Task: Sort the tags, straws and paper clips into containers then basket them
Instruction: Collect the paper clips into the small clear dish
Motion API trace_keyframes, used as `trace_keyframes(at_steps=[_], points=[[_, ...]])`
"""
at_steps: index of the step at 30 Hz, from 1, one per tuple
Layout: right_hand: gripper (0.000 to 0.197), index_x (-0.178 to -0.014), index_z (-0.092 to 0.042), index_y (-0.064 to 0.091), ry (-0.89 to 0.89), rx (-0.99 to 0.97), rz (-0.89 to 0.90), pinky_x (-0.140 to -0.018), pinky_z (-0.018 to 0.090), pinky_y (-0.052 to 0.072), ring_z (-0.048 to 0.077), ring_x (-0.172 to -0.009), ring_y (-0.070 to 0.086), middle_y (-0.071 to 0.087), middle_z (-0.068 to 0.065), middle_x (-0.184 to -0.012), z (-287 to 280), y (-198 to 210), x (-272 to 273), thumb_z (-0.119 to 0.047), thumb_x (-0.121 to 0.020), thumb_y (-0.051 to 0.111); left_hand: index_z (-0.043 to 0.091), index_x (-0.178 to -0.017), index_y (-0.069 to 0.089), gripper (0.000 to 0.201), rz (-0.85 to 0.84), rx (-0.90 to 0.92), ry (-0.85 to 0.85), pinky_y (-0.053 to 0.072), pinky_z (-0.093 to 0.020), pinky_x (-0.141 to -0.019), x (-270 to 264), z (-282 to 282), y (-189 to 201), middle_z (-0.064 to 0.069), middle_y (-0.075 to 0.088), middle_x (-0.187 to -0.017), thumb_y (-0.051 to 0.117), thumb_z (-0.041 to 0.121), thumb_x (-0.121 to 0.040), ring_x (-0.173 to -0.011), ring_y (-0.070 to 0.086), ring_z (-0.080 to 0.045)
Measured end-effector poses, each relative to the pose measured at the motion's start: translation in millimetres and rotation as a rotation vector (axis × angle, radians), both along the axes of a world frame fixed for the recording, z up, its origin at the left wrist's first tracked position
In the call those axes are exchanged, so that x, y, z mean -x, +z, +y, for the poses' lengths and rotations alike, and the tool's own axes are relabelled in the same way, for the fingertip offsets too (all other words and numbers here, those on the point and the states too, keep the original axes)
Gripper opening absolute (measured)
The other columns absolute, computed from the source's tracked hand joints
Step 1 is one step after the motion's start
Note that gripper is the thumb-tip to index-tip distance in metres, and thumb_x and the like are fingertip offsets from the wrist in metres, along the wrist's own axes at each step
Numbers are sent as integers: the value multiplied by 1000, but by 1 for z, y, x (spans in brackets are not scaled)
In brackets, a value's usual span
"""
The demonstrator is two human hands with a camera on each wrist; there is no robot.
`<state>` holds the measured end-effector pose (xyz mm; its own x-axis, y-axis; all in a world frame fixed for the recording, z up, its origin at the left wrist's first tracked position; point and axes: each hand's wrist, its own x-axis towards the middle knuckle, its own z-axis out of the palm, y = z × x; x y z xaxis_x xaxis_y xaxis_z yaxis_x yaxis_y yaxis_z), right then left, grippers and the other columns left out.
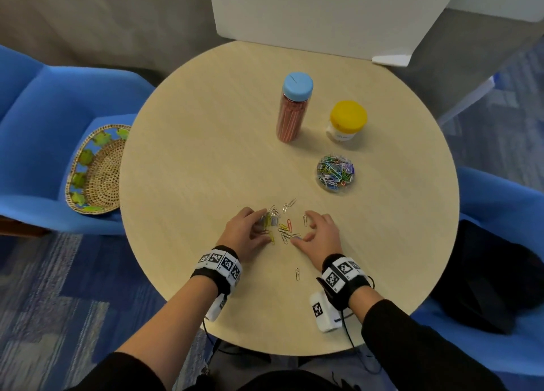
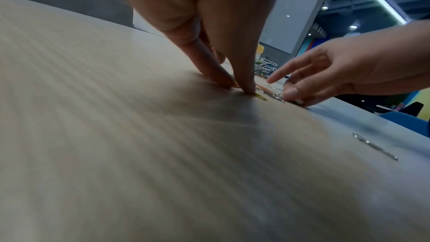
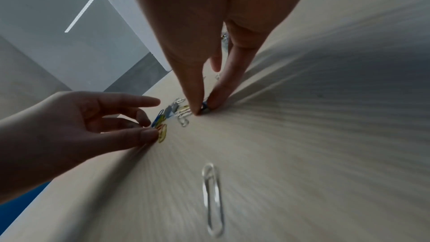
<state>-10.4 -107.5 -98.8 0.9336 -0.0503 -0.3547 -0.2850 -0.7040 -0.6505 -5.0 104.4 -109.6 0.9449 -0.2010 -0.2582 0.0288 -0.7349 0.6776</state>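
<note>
Several loose coloured and silver paper clips (image 1: 284,227) lie in a small heap near the front of the round table (image 1: 206,169). My left hand (image 1: 266,225) sits at the heap's left side; its thumb and fingers pinch yellow and blue clips (image 3: 160,130) against the tabletop. My right hand (image 1: 303,231) is at the heap's right side, thumb and a finger pinching a blue clip (image 3: 204,107). A clear open container (image 1: 335,171) full of clips stands behind. A tall blue-lidded jar (image 1: 294,110) holds red straws. A yellow-lidded jar (image 1: 347,122) stands beside it.
One silver clip (image 1: 297,274) lies alone nearer me, between my wrists. A woven basket (image 1: 97,169) rests on the blue chair (image 1: 35,125) left of the table. A white board (image 1: 323,13) stands at the table's far edge. Another blue chair (image 1: 500,208) is on the right.
</note>
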Motion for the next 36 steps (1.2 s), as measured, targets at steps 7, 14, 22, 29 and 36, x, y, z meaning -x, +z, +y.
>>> trace_keyframes(at_steps=[7,14,22,29,36], points=[[76,-133,-13,57,20,-57,-19,-75,12,53,7,-84,56,46,-2,-109,-1,6,-14,-20,-65,90,15,-148,34,104,-7,-105,50,37,-25,-103,-9,-20,3,-8,36,-132,82,55,-65,-113,44,-18],[106,-152,-13,31,173,111,107,-83,12,41,6,-88,45,35,-4,-118,3,3,-6,-28,-65,90,19,-144,41,93,-6,-244,-53,40,-33,-104,-13,-30,3,-6,36,-132,81,53,-67,-115,39,-22],[79,-146,-16,45,333,112,-27,-100,31,46,14,-98,49,40,5,-123,12,-4,-40,-28,-77,82,18,-94,73,18,-120,-102,7,51,-27,-73,-18,-38,0,2,59,-93,77,25,-78,-78,55,-14],[33,-125,-11,66,437,213,-128,-91,32,48,24,-97,56,52,8,-111,16,-5,-45,-15,-92,64,14,-84,76,6,-43,-21,126,56,-28,-75,-22,-32,4,0,68,-86,76,17,-79,-73,64,-14],[25,-112,-6,69,578,452,-77,-85,36,47,29,-102,57,61,11,-111,13,2,-53,-7,-94,51,12,-81,78,6,80,81,265,57,-23,-77,-34,-30,7,-2,73,-77,80,13,-76,-71,69,-13]])
